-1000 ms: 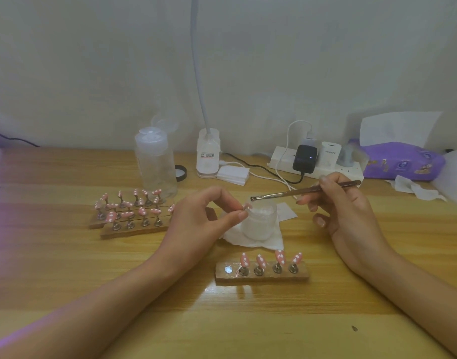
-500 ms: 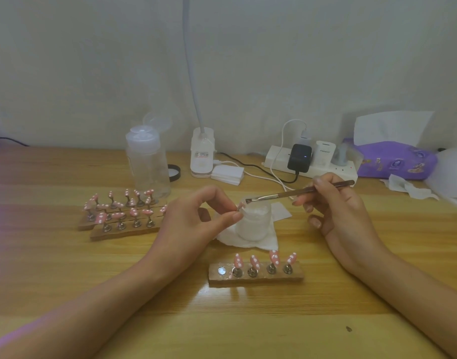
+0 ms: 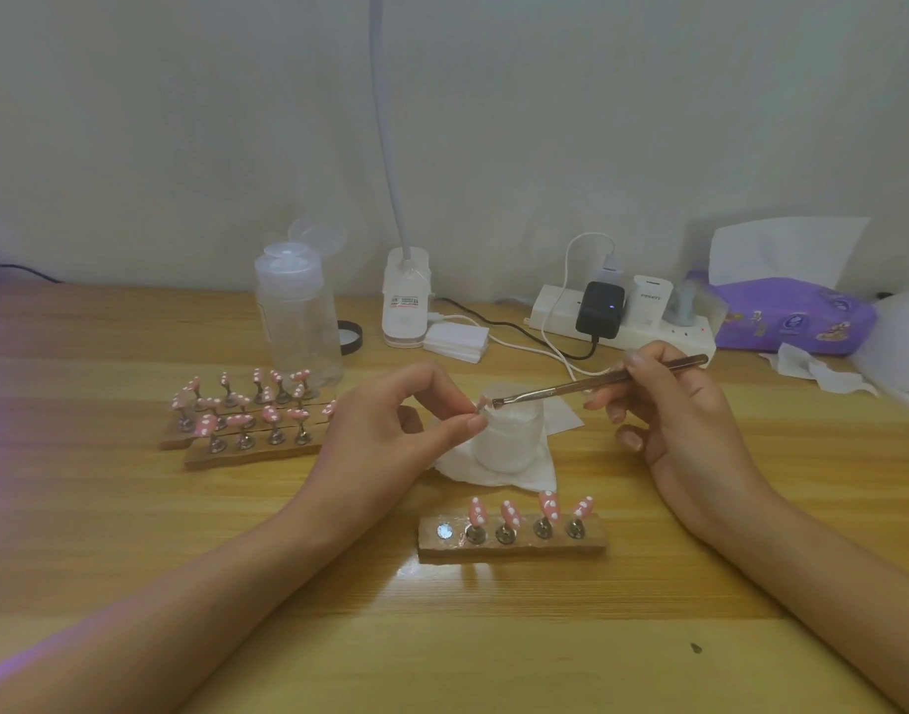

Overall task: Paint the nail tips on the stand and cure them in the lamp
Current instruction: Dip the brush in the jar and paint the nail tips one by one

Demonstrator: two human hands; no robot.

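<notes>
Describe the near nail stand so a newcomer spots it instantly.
On the wooden table, look in front of the white jar. The lone stand there carries four pink white-dotted tips and one bare socket at its left end; the other stands lie clustered together.

Wooden table point(image 3: 133, 584) with a near stand point(image 3: 511, 543), more stands point(image 3: 246, 453) at left, clear bottle point(image 3: 297, 322), lamp base point(image 3: 406, 309), power strip point(image 3: 552, 315), tissue pack point(image 3: 792, 316).

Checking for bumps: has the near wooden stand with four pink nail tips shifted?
No; the wooden stand keeps its place just in front of the white jar.
</notes>
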